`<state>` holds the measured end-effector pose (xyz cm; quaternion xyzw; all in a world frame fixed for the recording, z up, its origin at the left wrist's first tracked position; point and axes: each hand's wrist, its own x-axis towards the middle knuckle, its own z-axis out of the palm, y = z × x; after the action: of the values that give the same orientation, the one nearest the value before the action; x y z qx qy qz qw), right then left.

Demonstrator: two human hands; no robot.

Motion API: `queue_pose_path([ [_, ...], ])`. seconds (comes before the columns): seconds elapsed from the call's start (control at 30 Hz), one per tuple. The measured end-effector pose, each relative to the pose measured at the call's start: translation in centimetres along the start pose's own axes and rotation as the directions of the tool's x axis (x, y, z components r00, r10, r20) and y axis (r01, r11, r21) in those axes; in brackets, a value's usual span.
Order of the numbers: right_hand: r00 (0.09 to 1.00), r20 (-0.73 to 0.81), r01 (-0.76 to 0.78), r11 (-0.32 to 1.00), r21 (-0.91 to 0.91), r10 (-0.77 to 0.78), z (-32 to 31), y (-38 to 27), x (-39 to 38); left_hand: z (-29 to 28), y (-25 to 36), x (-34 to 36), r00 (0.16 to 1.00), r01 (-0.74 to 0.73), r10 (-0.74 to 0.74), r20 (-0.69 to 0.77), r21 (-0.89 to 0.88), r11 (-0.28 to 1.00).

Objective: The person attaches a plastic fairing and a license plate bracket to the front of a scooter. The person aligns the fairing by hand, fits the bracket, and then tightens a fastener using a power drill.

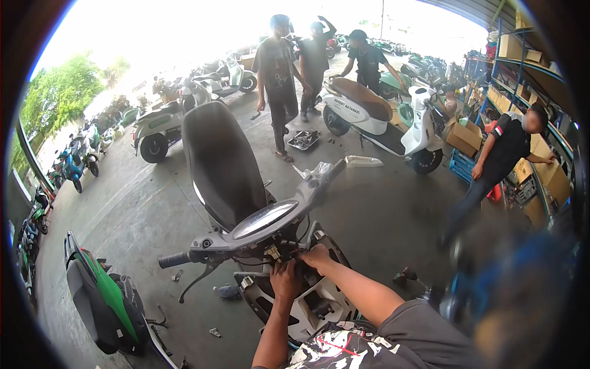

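In front of me stands a scooter with its front opened up below the grey handlebar cover (310, 190). An oval display (265, 220) is set into that cover. My left hand (285, 280) reaches up under the display, fingers curled in among dark wires just below a pale yellowish connector (272, 253). To its right my right hand (315, 256) is closed at the same wiring, its fingertips against the dark parts. What either hand pinches is hidden. Below them is the scooter's white inner front panel (301, 313). The left grip (174, 261) and brake lever (200, 283) stick out leftward.
Behind the display is the scooter's dark seat (221, 160). A green and black scooter body (107, 301) stands at left. Loose parts and a metal tray (303, 139) lie on the floor. Several people stand beyond, near a white scooter (375, 117); shelves (528, 67) line the right.
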<state>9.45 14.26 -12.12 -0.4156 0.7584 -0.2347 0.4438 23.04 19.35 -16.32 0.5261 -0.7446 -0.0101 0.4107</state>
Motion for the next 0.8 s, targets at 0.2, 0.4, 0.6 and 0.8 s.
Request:
queue_pose_path([
  [0.2,0.998,0.052,0.016,0.998,0.061,-0.019,0.8,0.1,0.1,0.4,-0.2,0.3,0.999,0.028,-0.028,-0.023,0.011,1.0],
  [0.4,0.999,-0.008,0.052,0.996,0.071,-0.051,1.5,0.3,1.2,0.6,0.4,0.7,1.0,0.029,-0.029,-0.003,0.03,0.999],
  [0.6,0.997,-0.024,0.08,0.995,0.055,-0.079,1.4,0.1,-0.2,1.3,-1.1,-0.2,0.998,0.046,-0.048,0.05,0.031,0.998],
  [0.8,0.987,-0.073,0.147,0.987,0.06,-0.142,1.5,1.4,0.2,1.2,-0.3,-0.3,0.993,0.102,-0.105,0.057,0.064,0.993],
])
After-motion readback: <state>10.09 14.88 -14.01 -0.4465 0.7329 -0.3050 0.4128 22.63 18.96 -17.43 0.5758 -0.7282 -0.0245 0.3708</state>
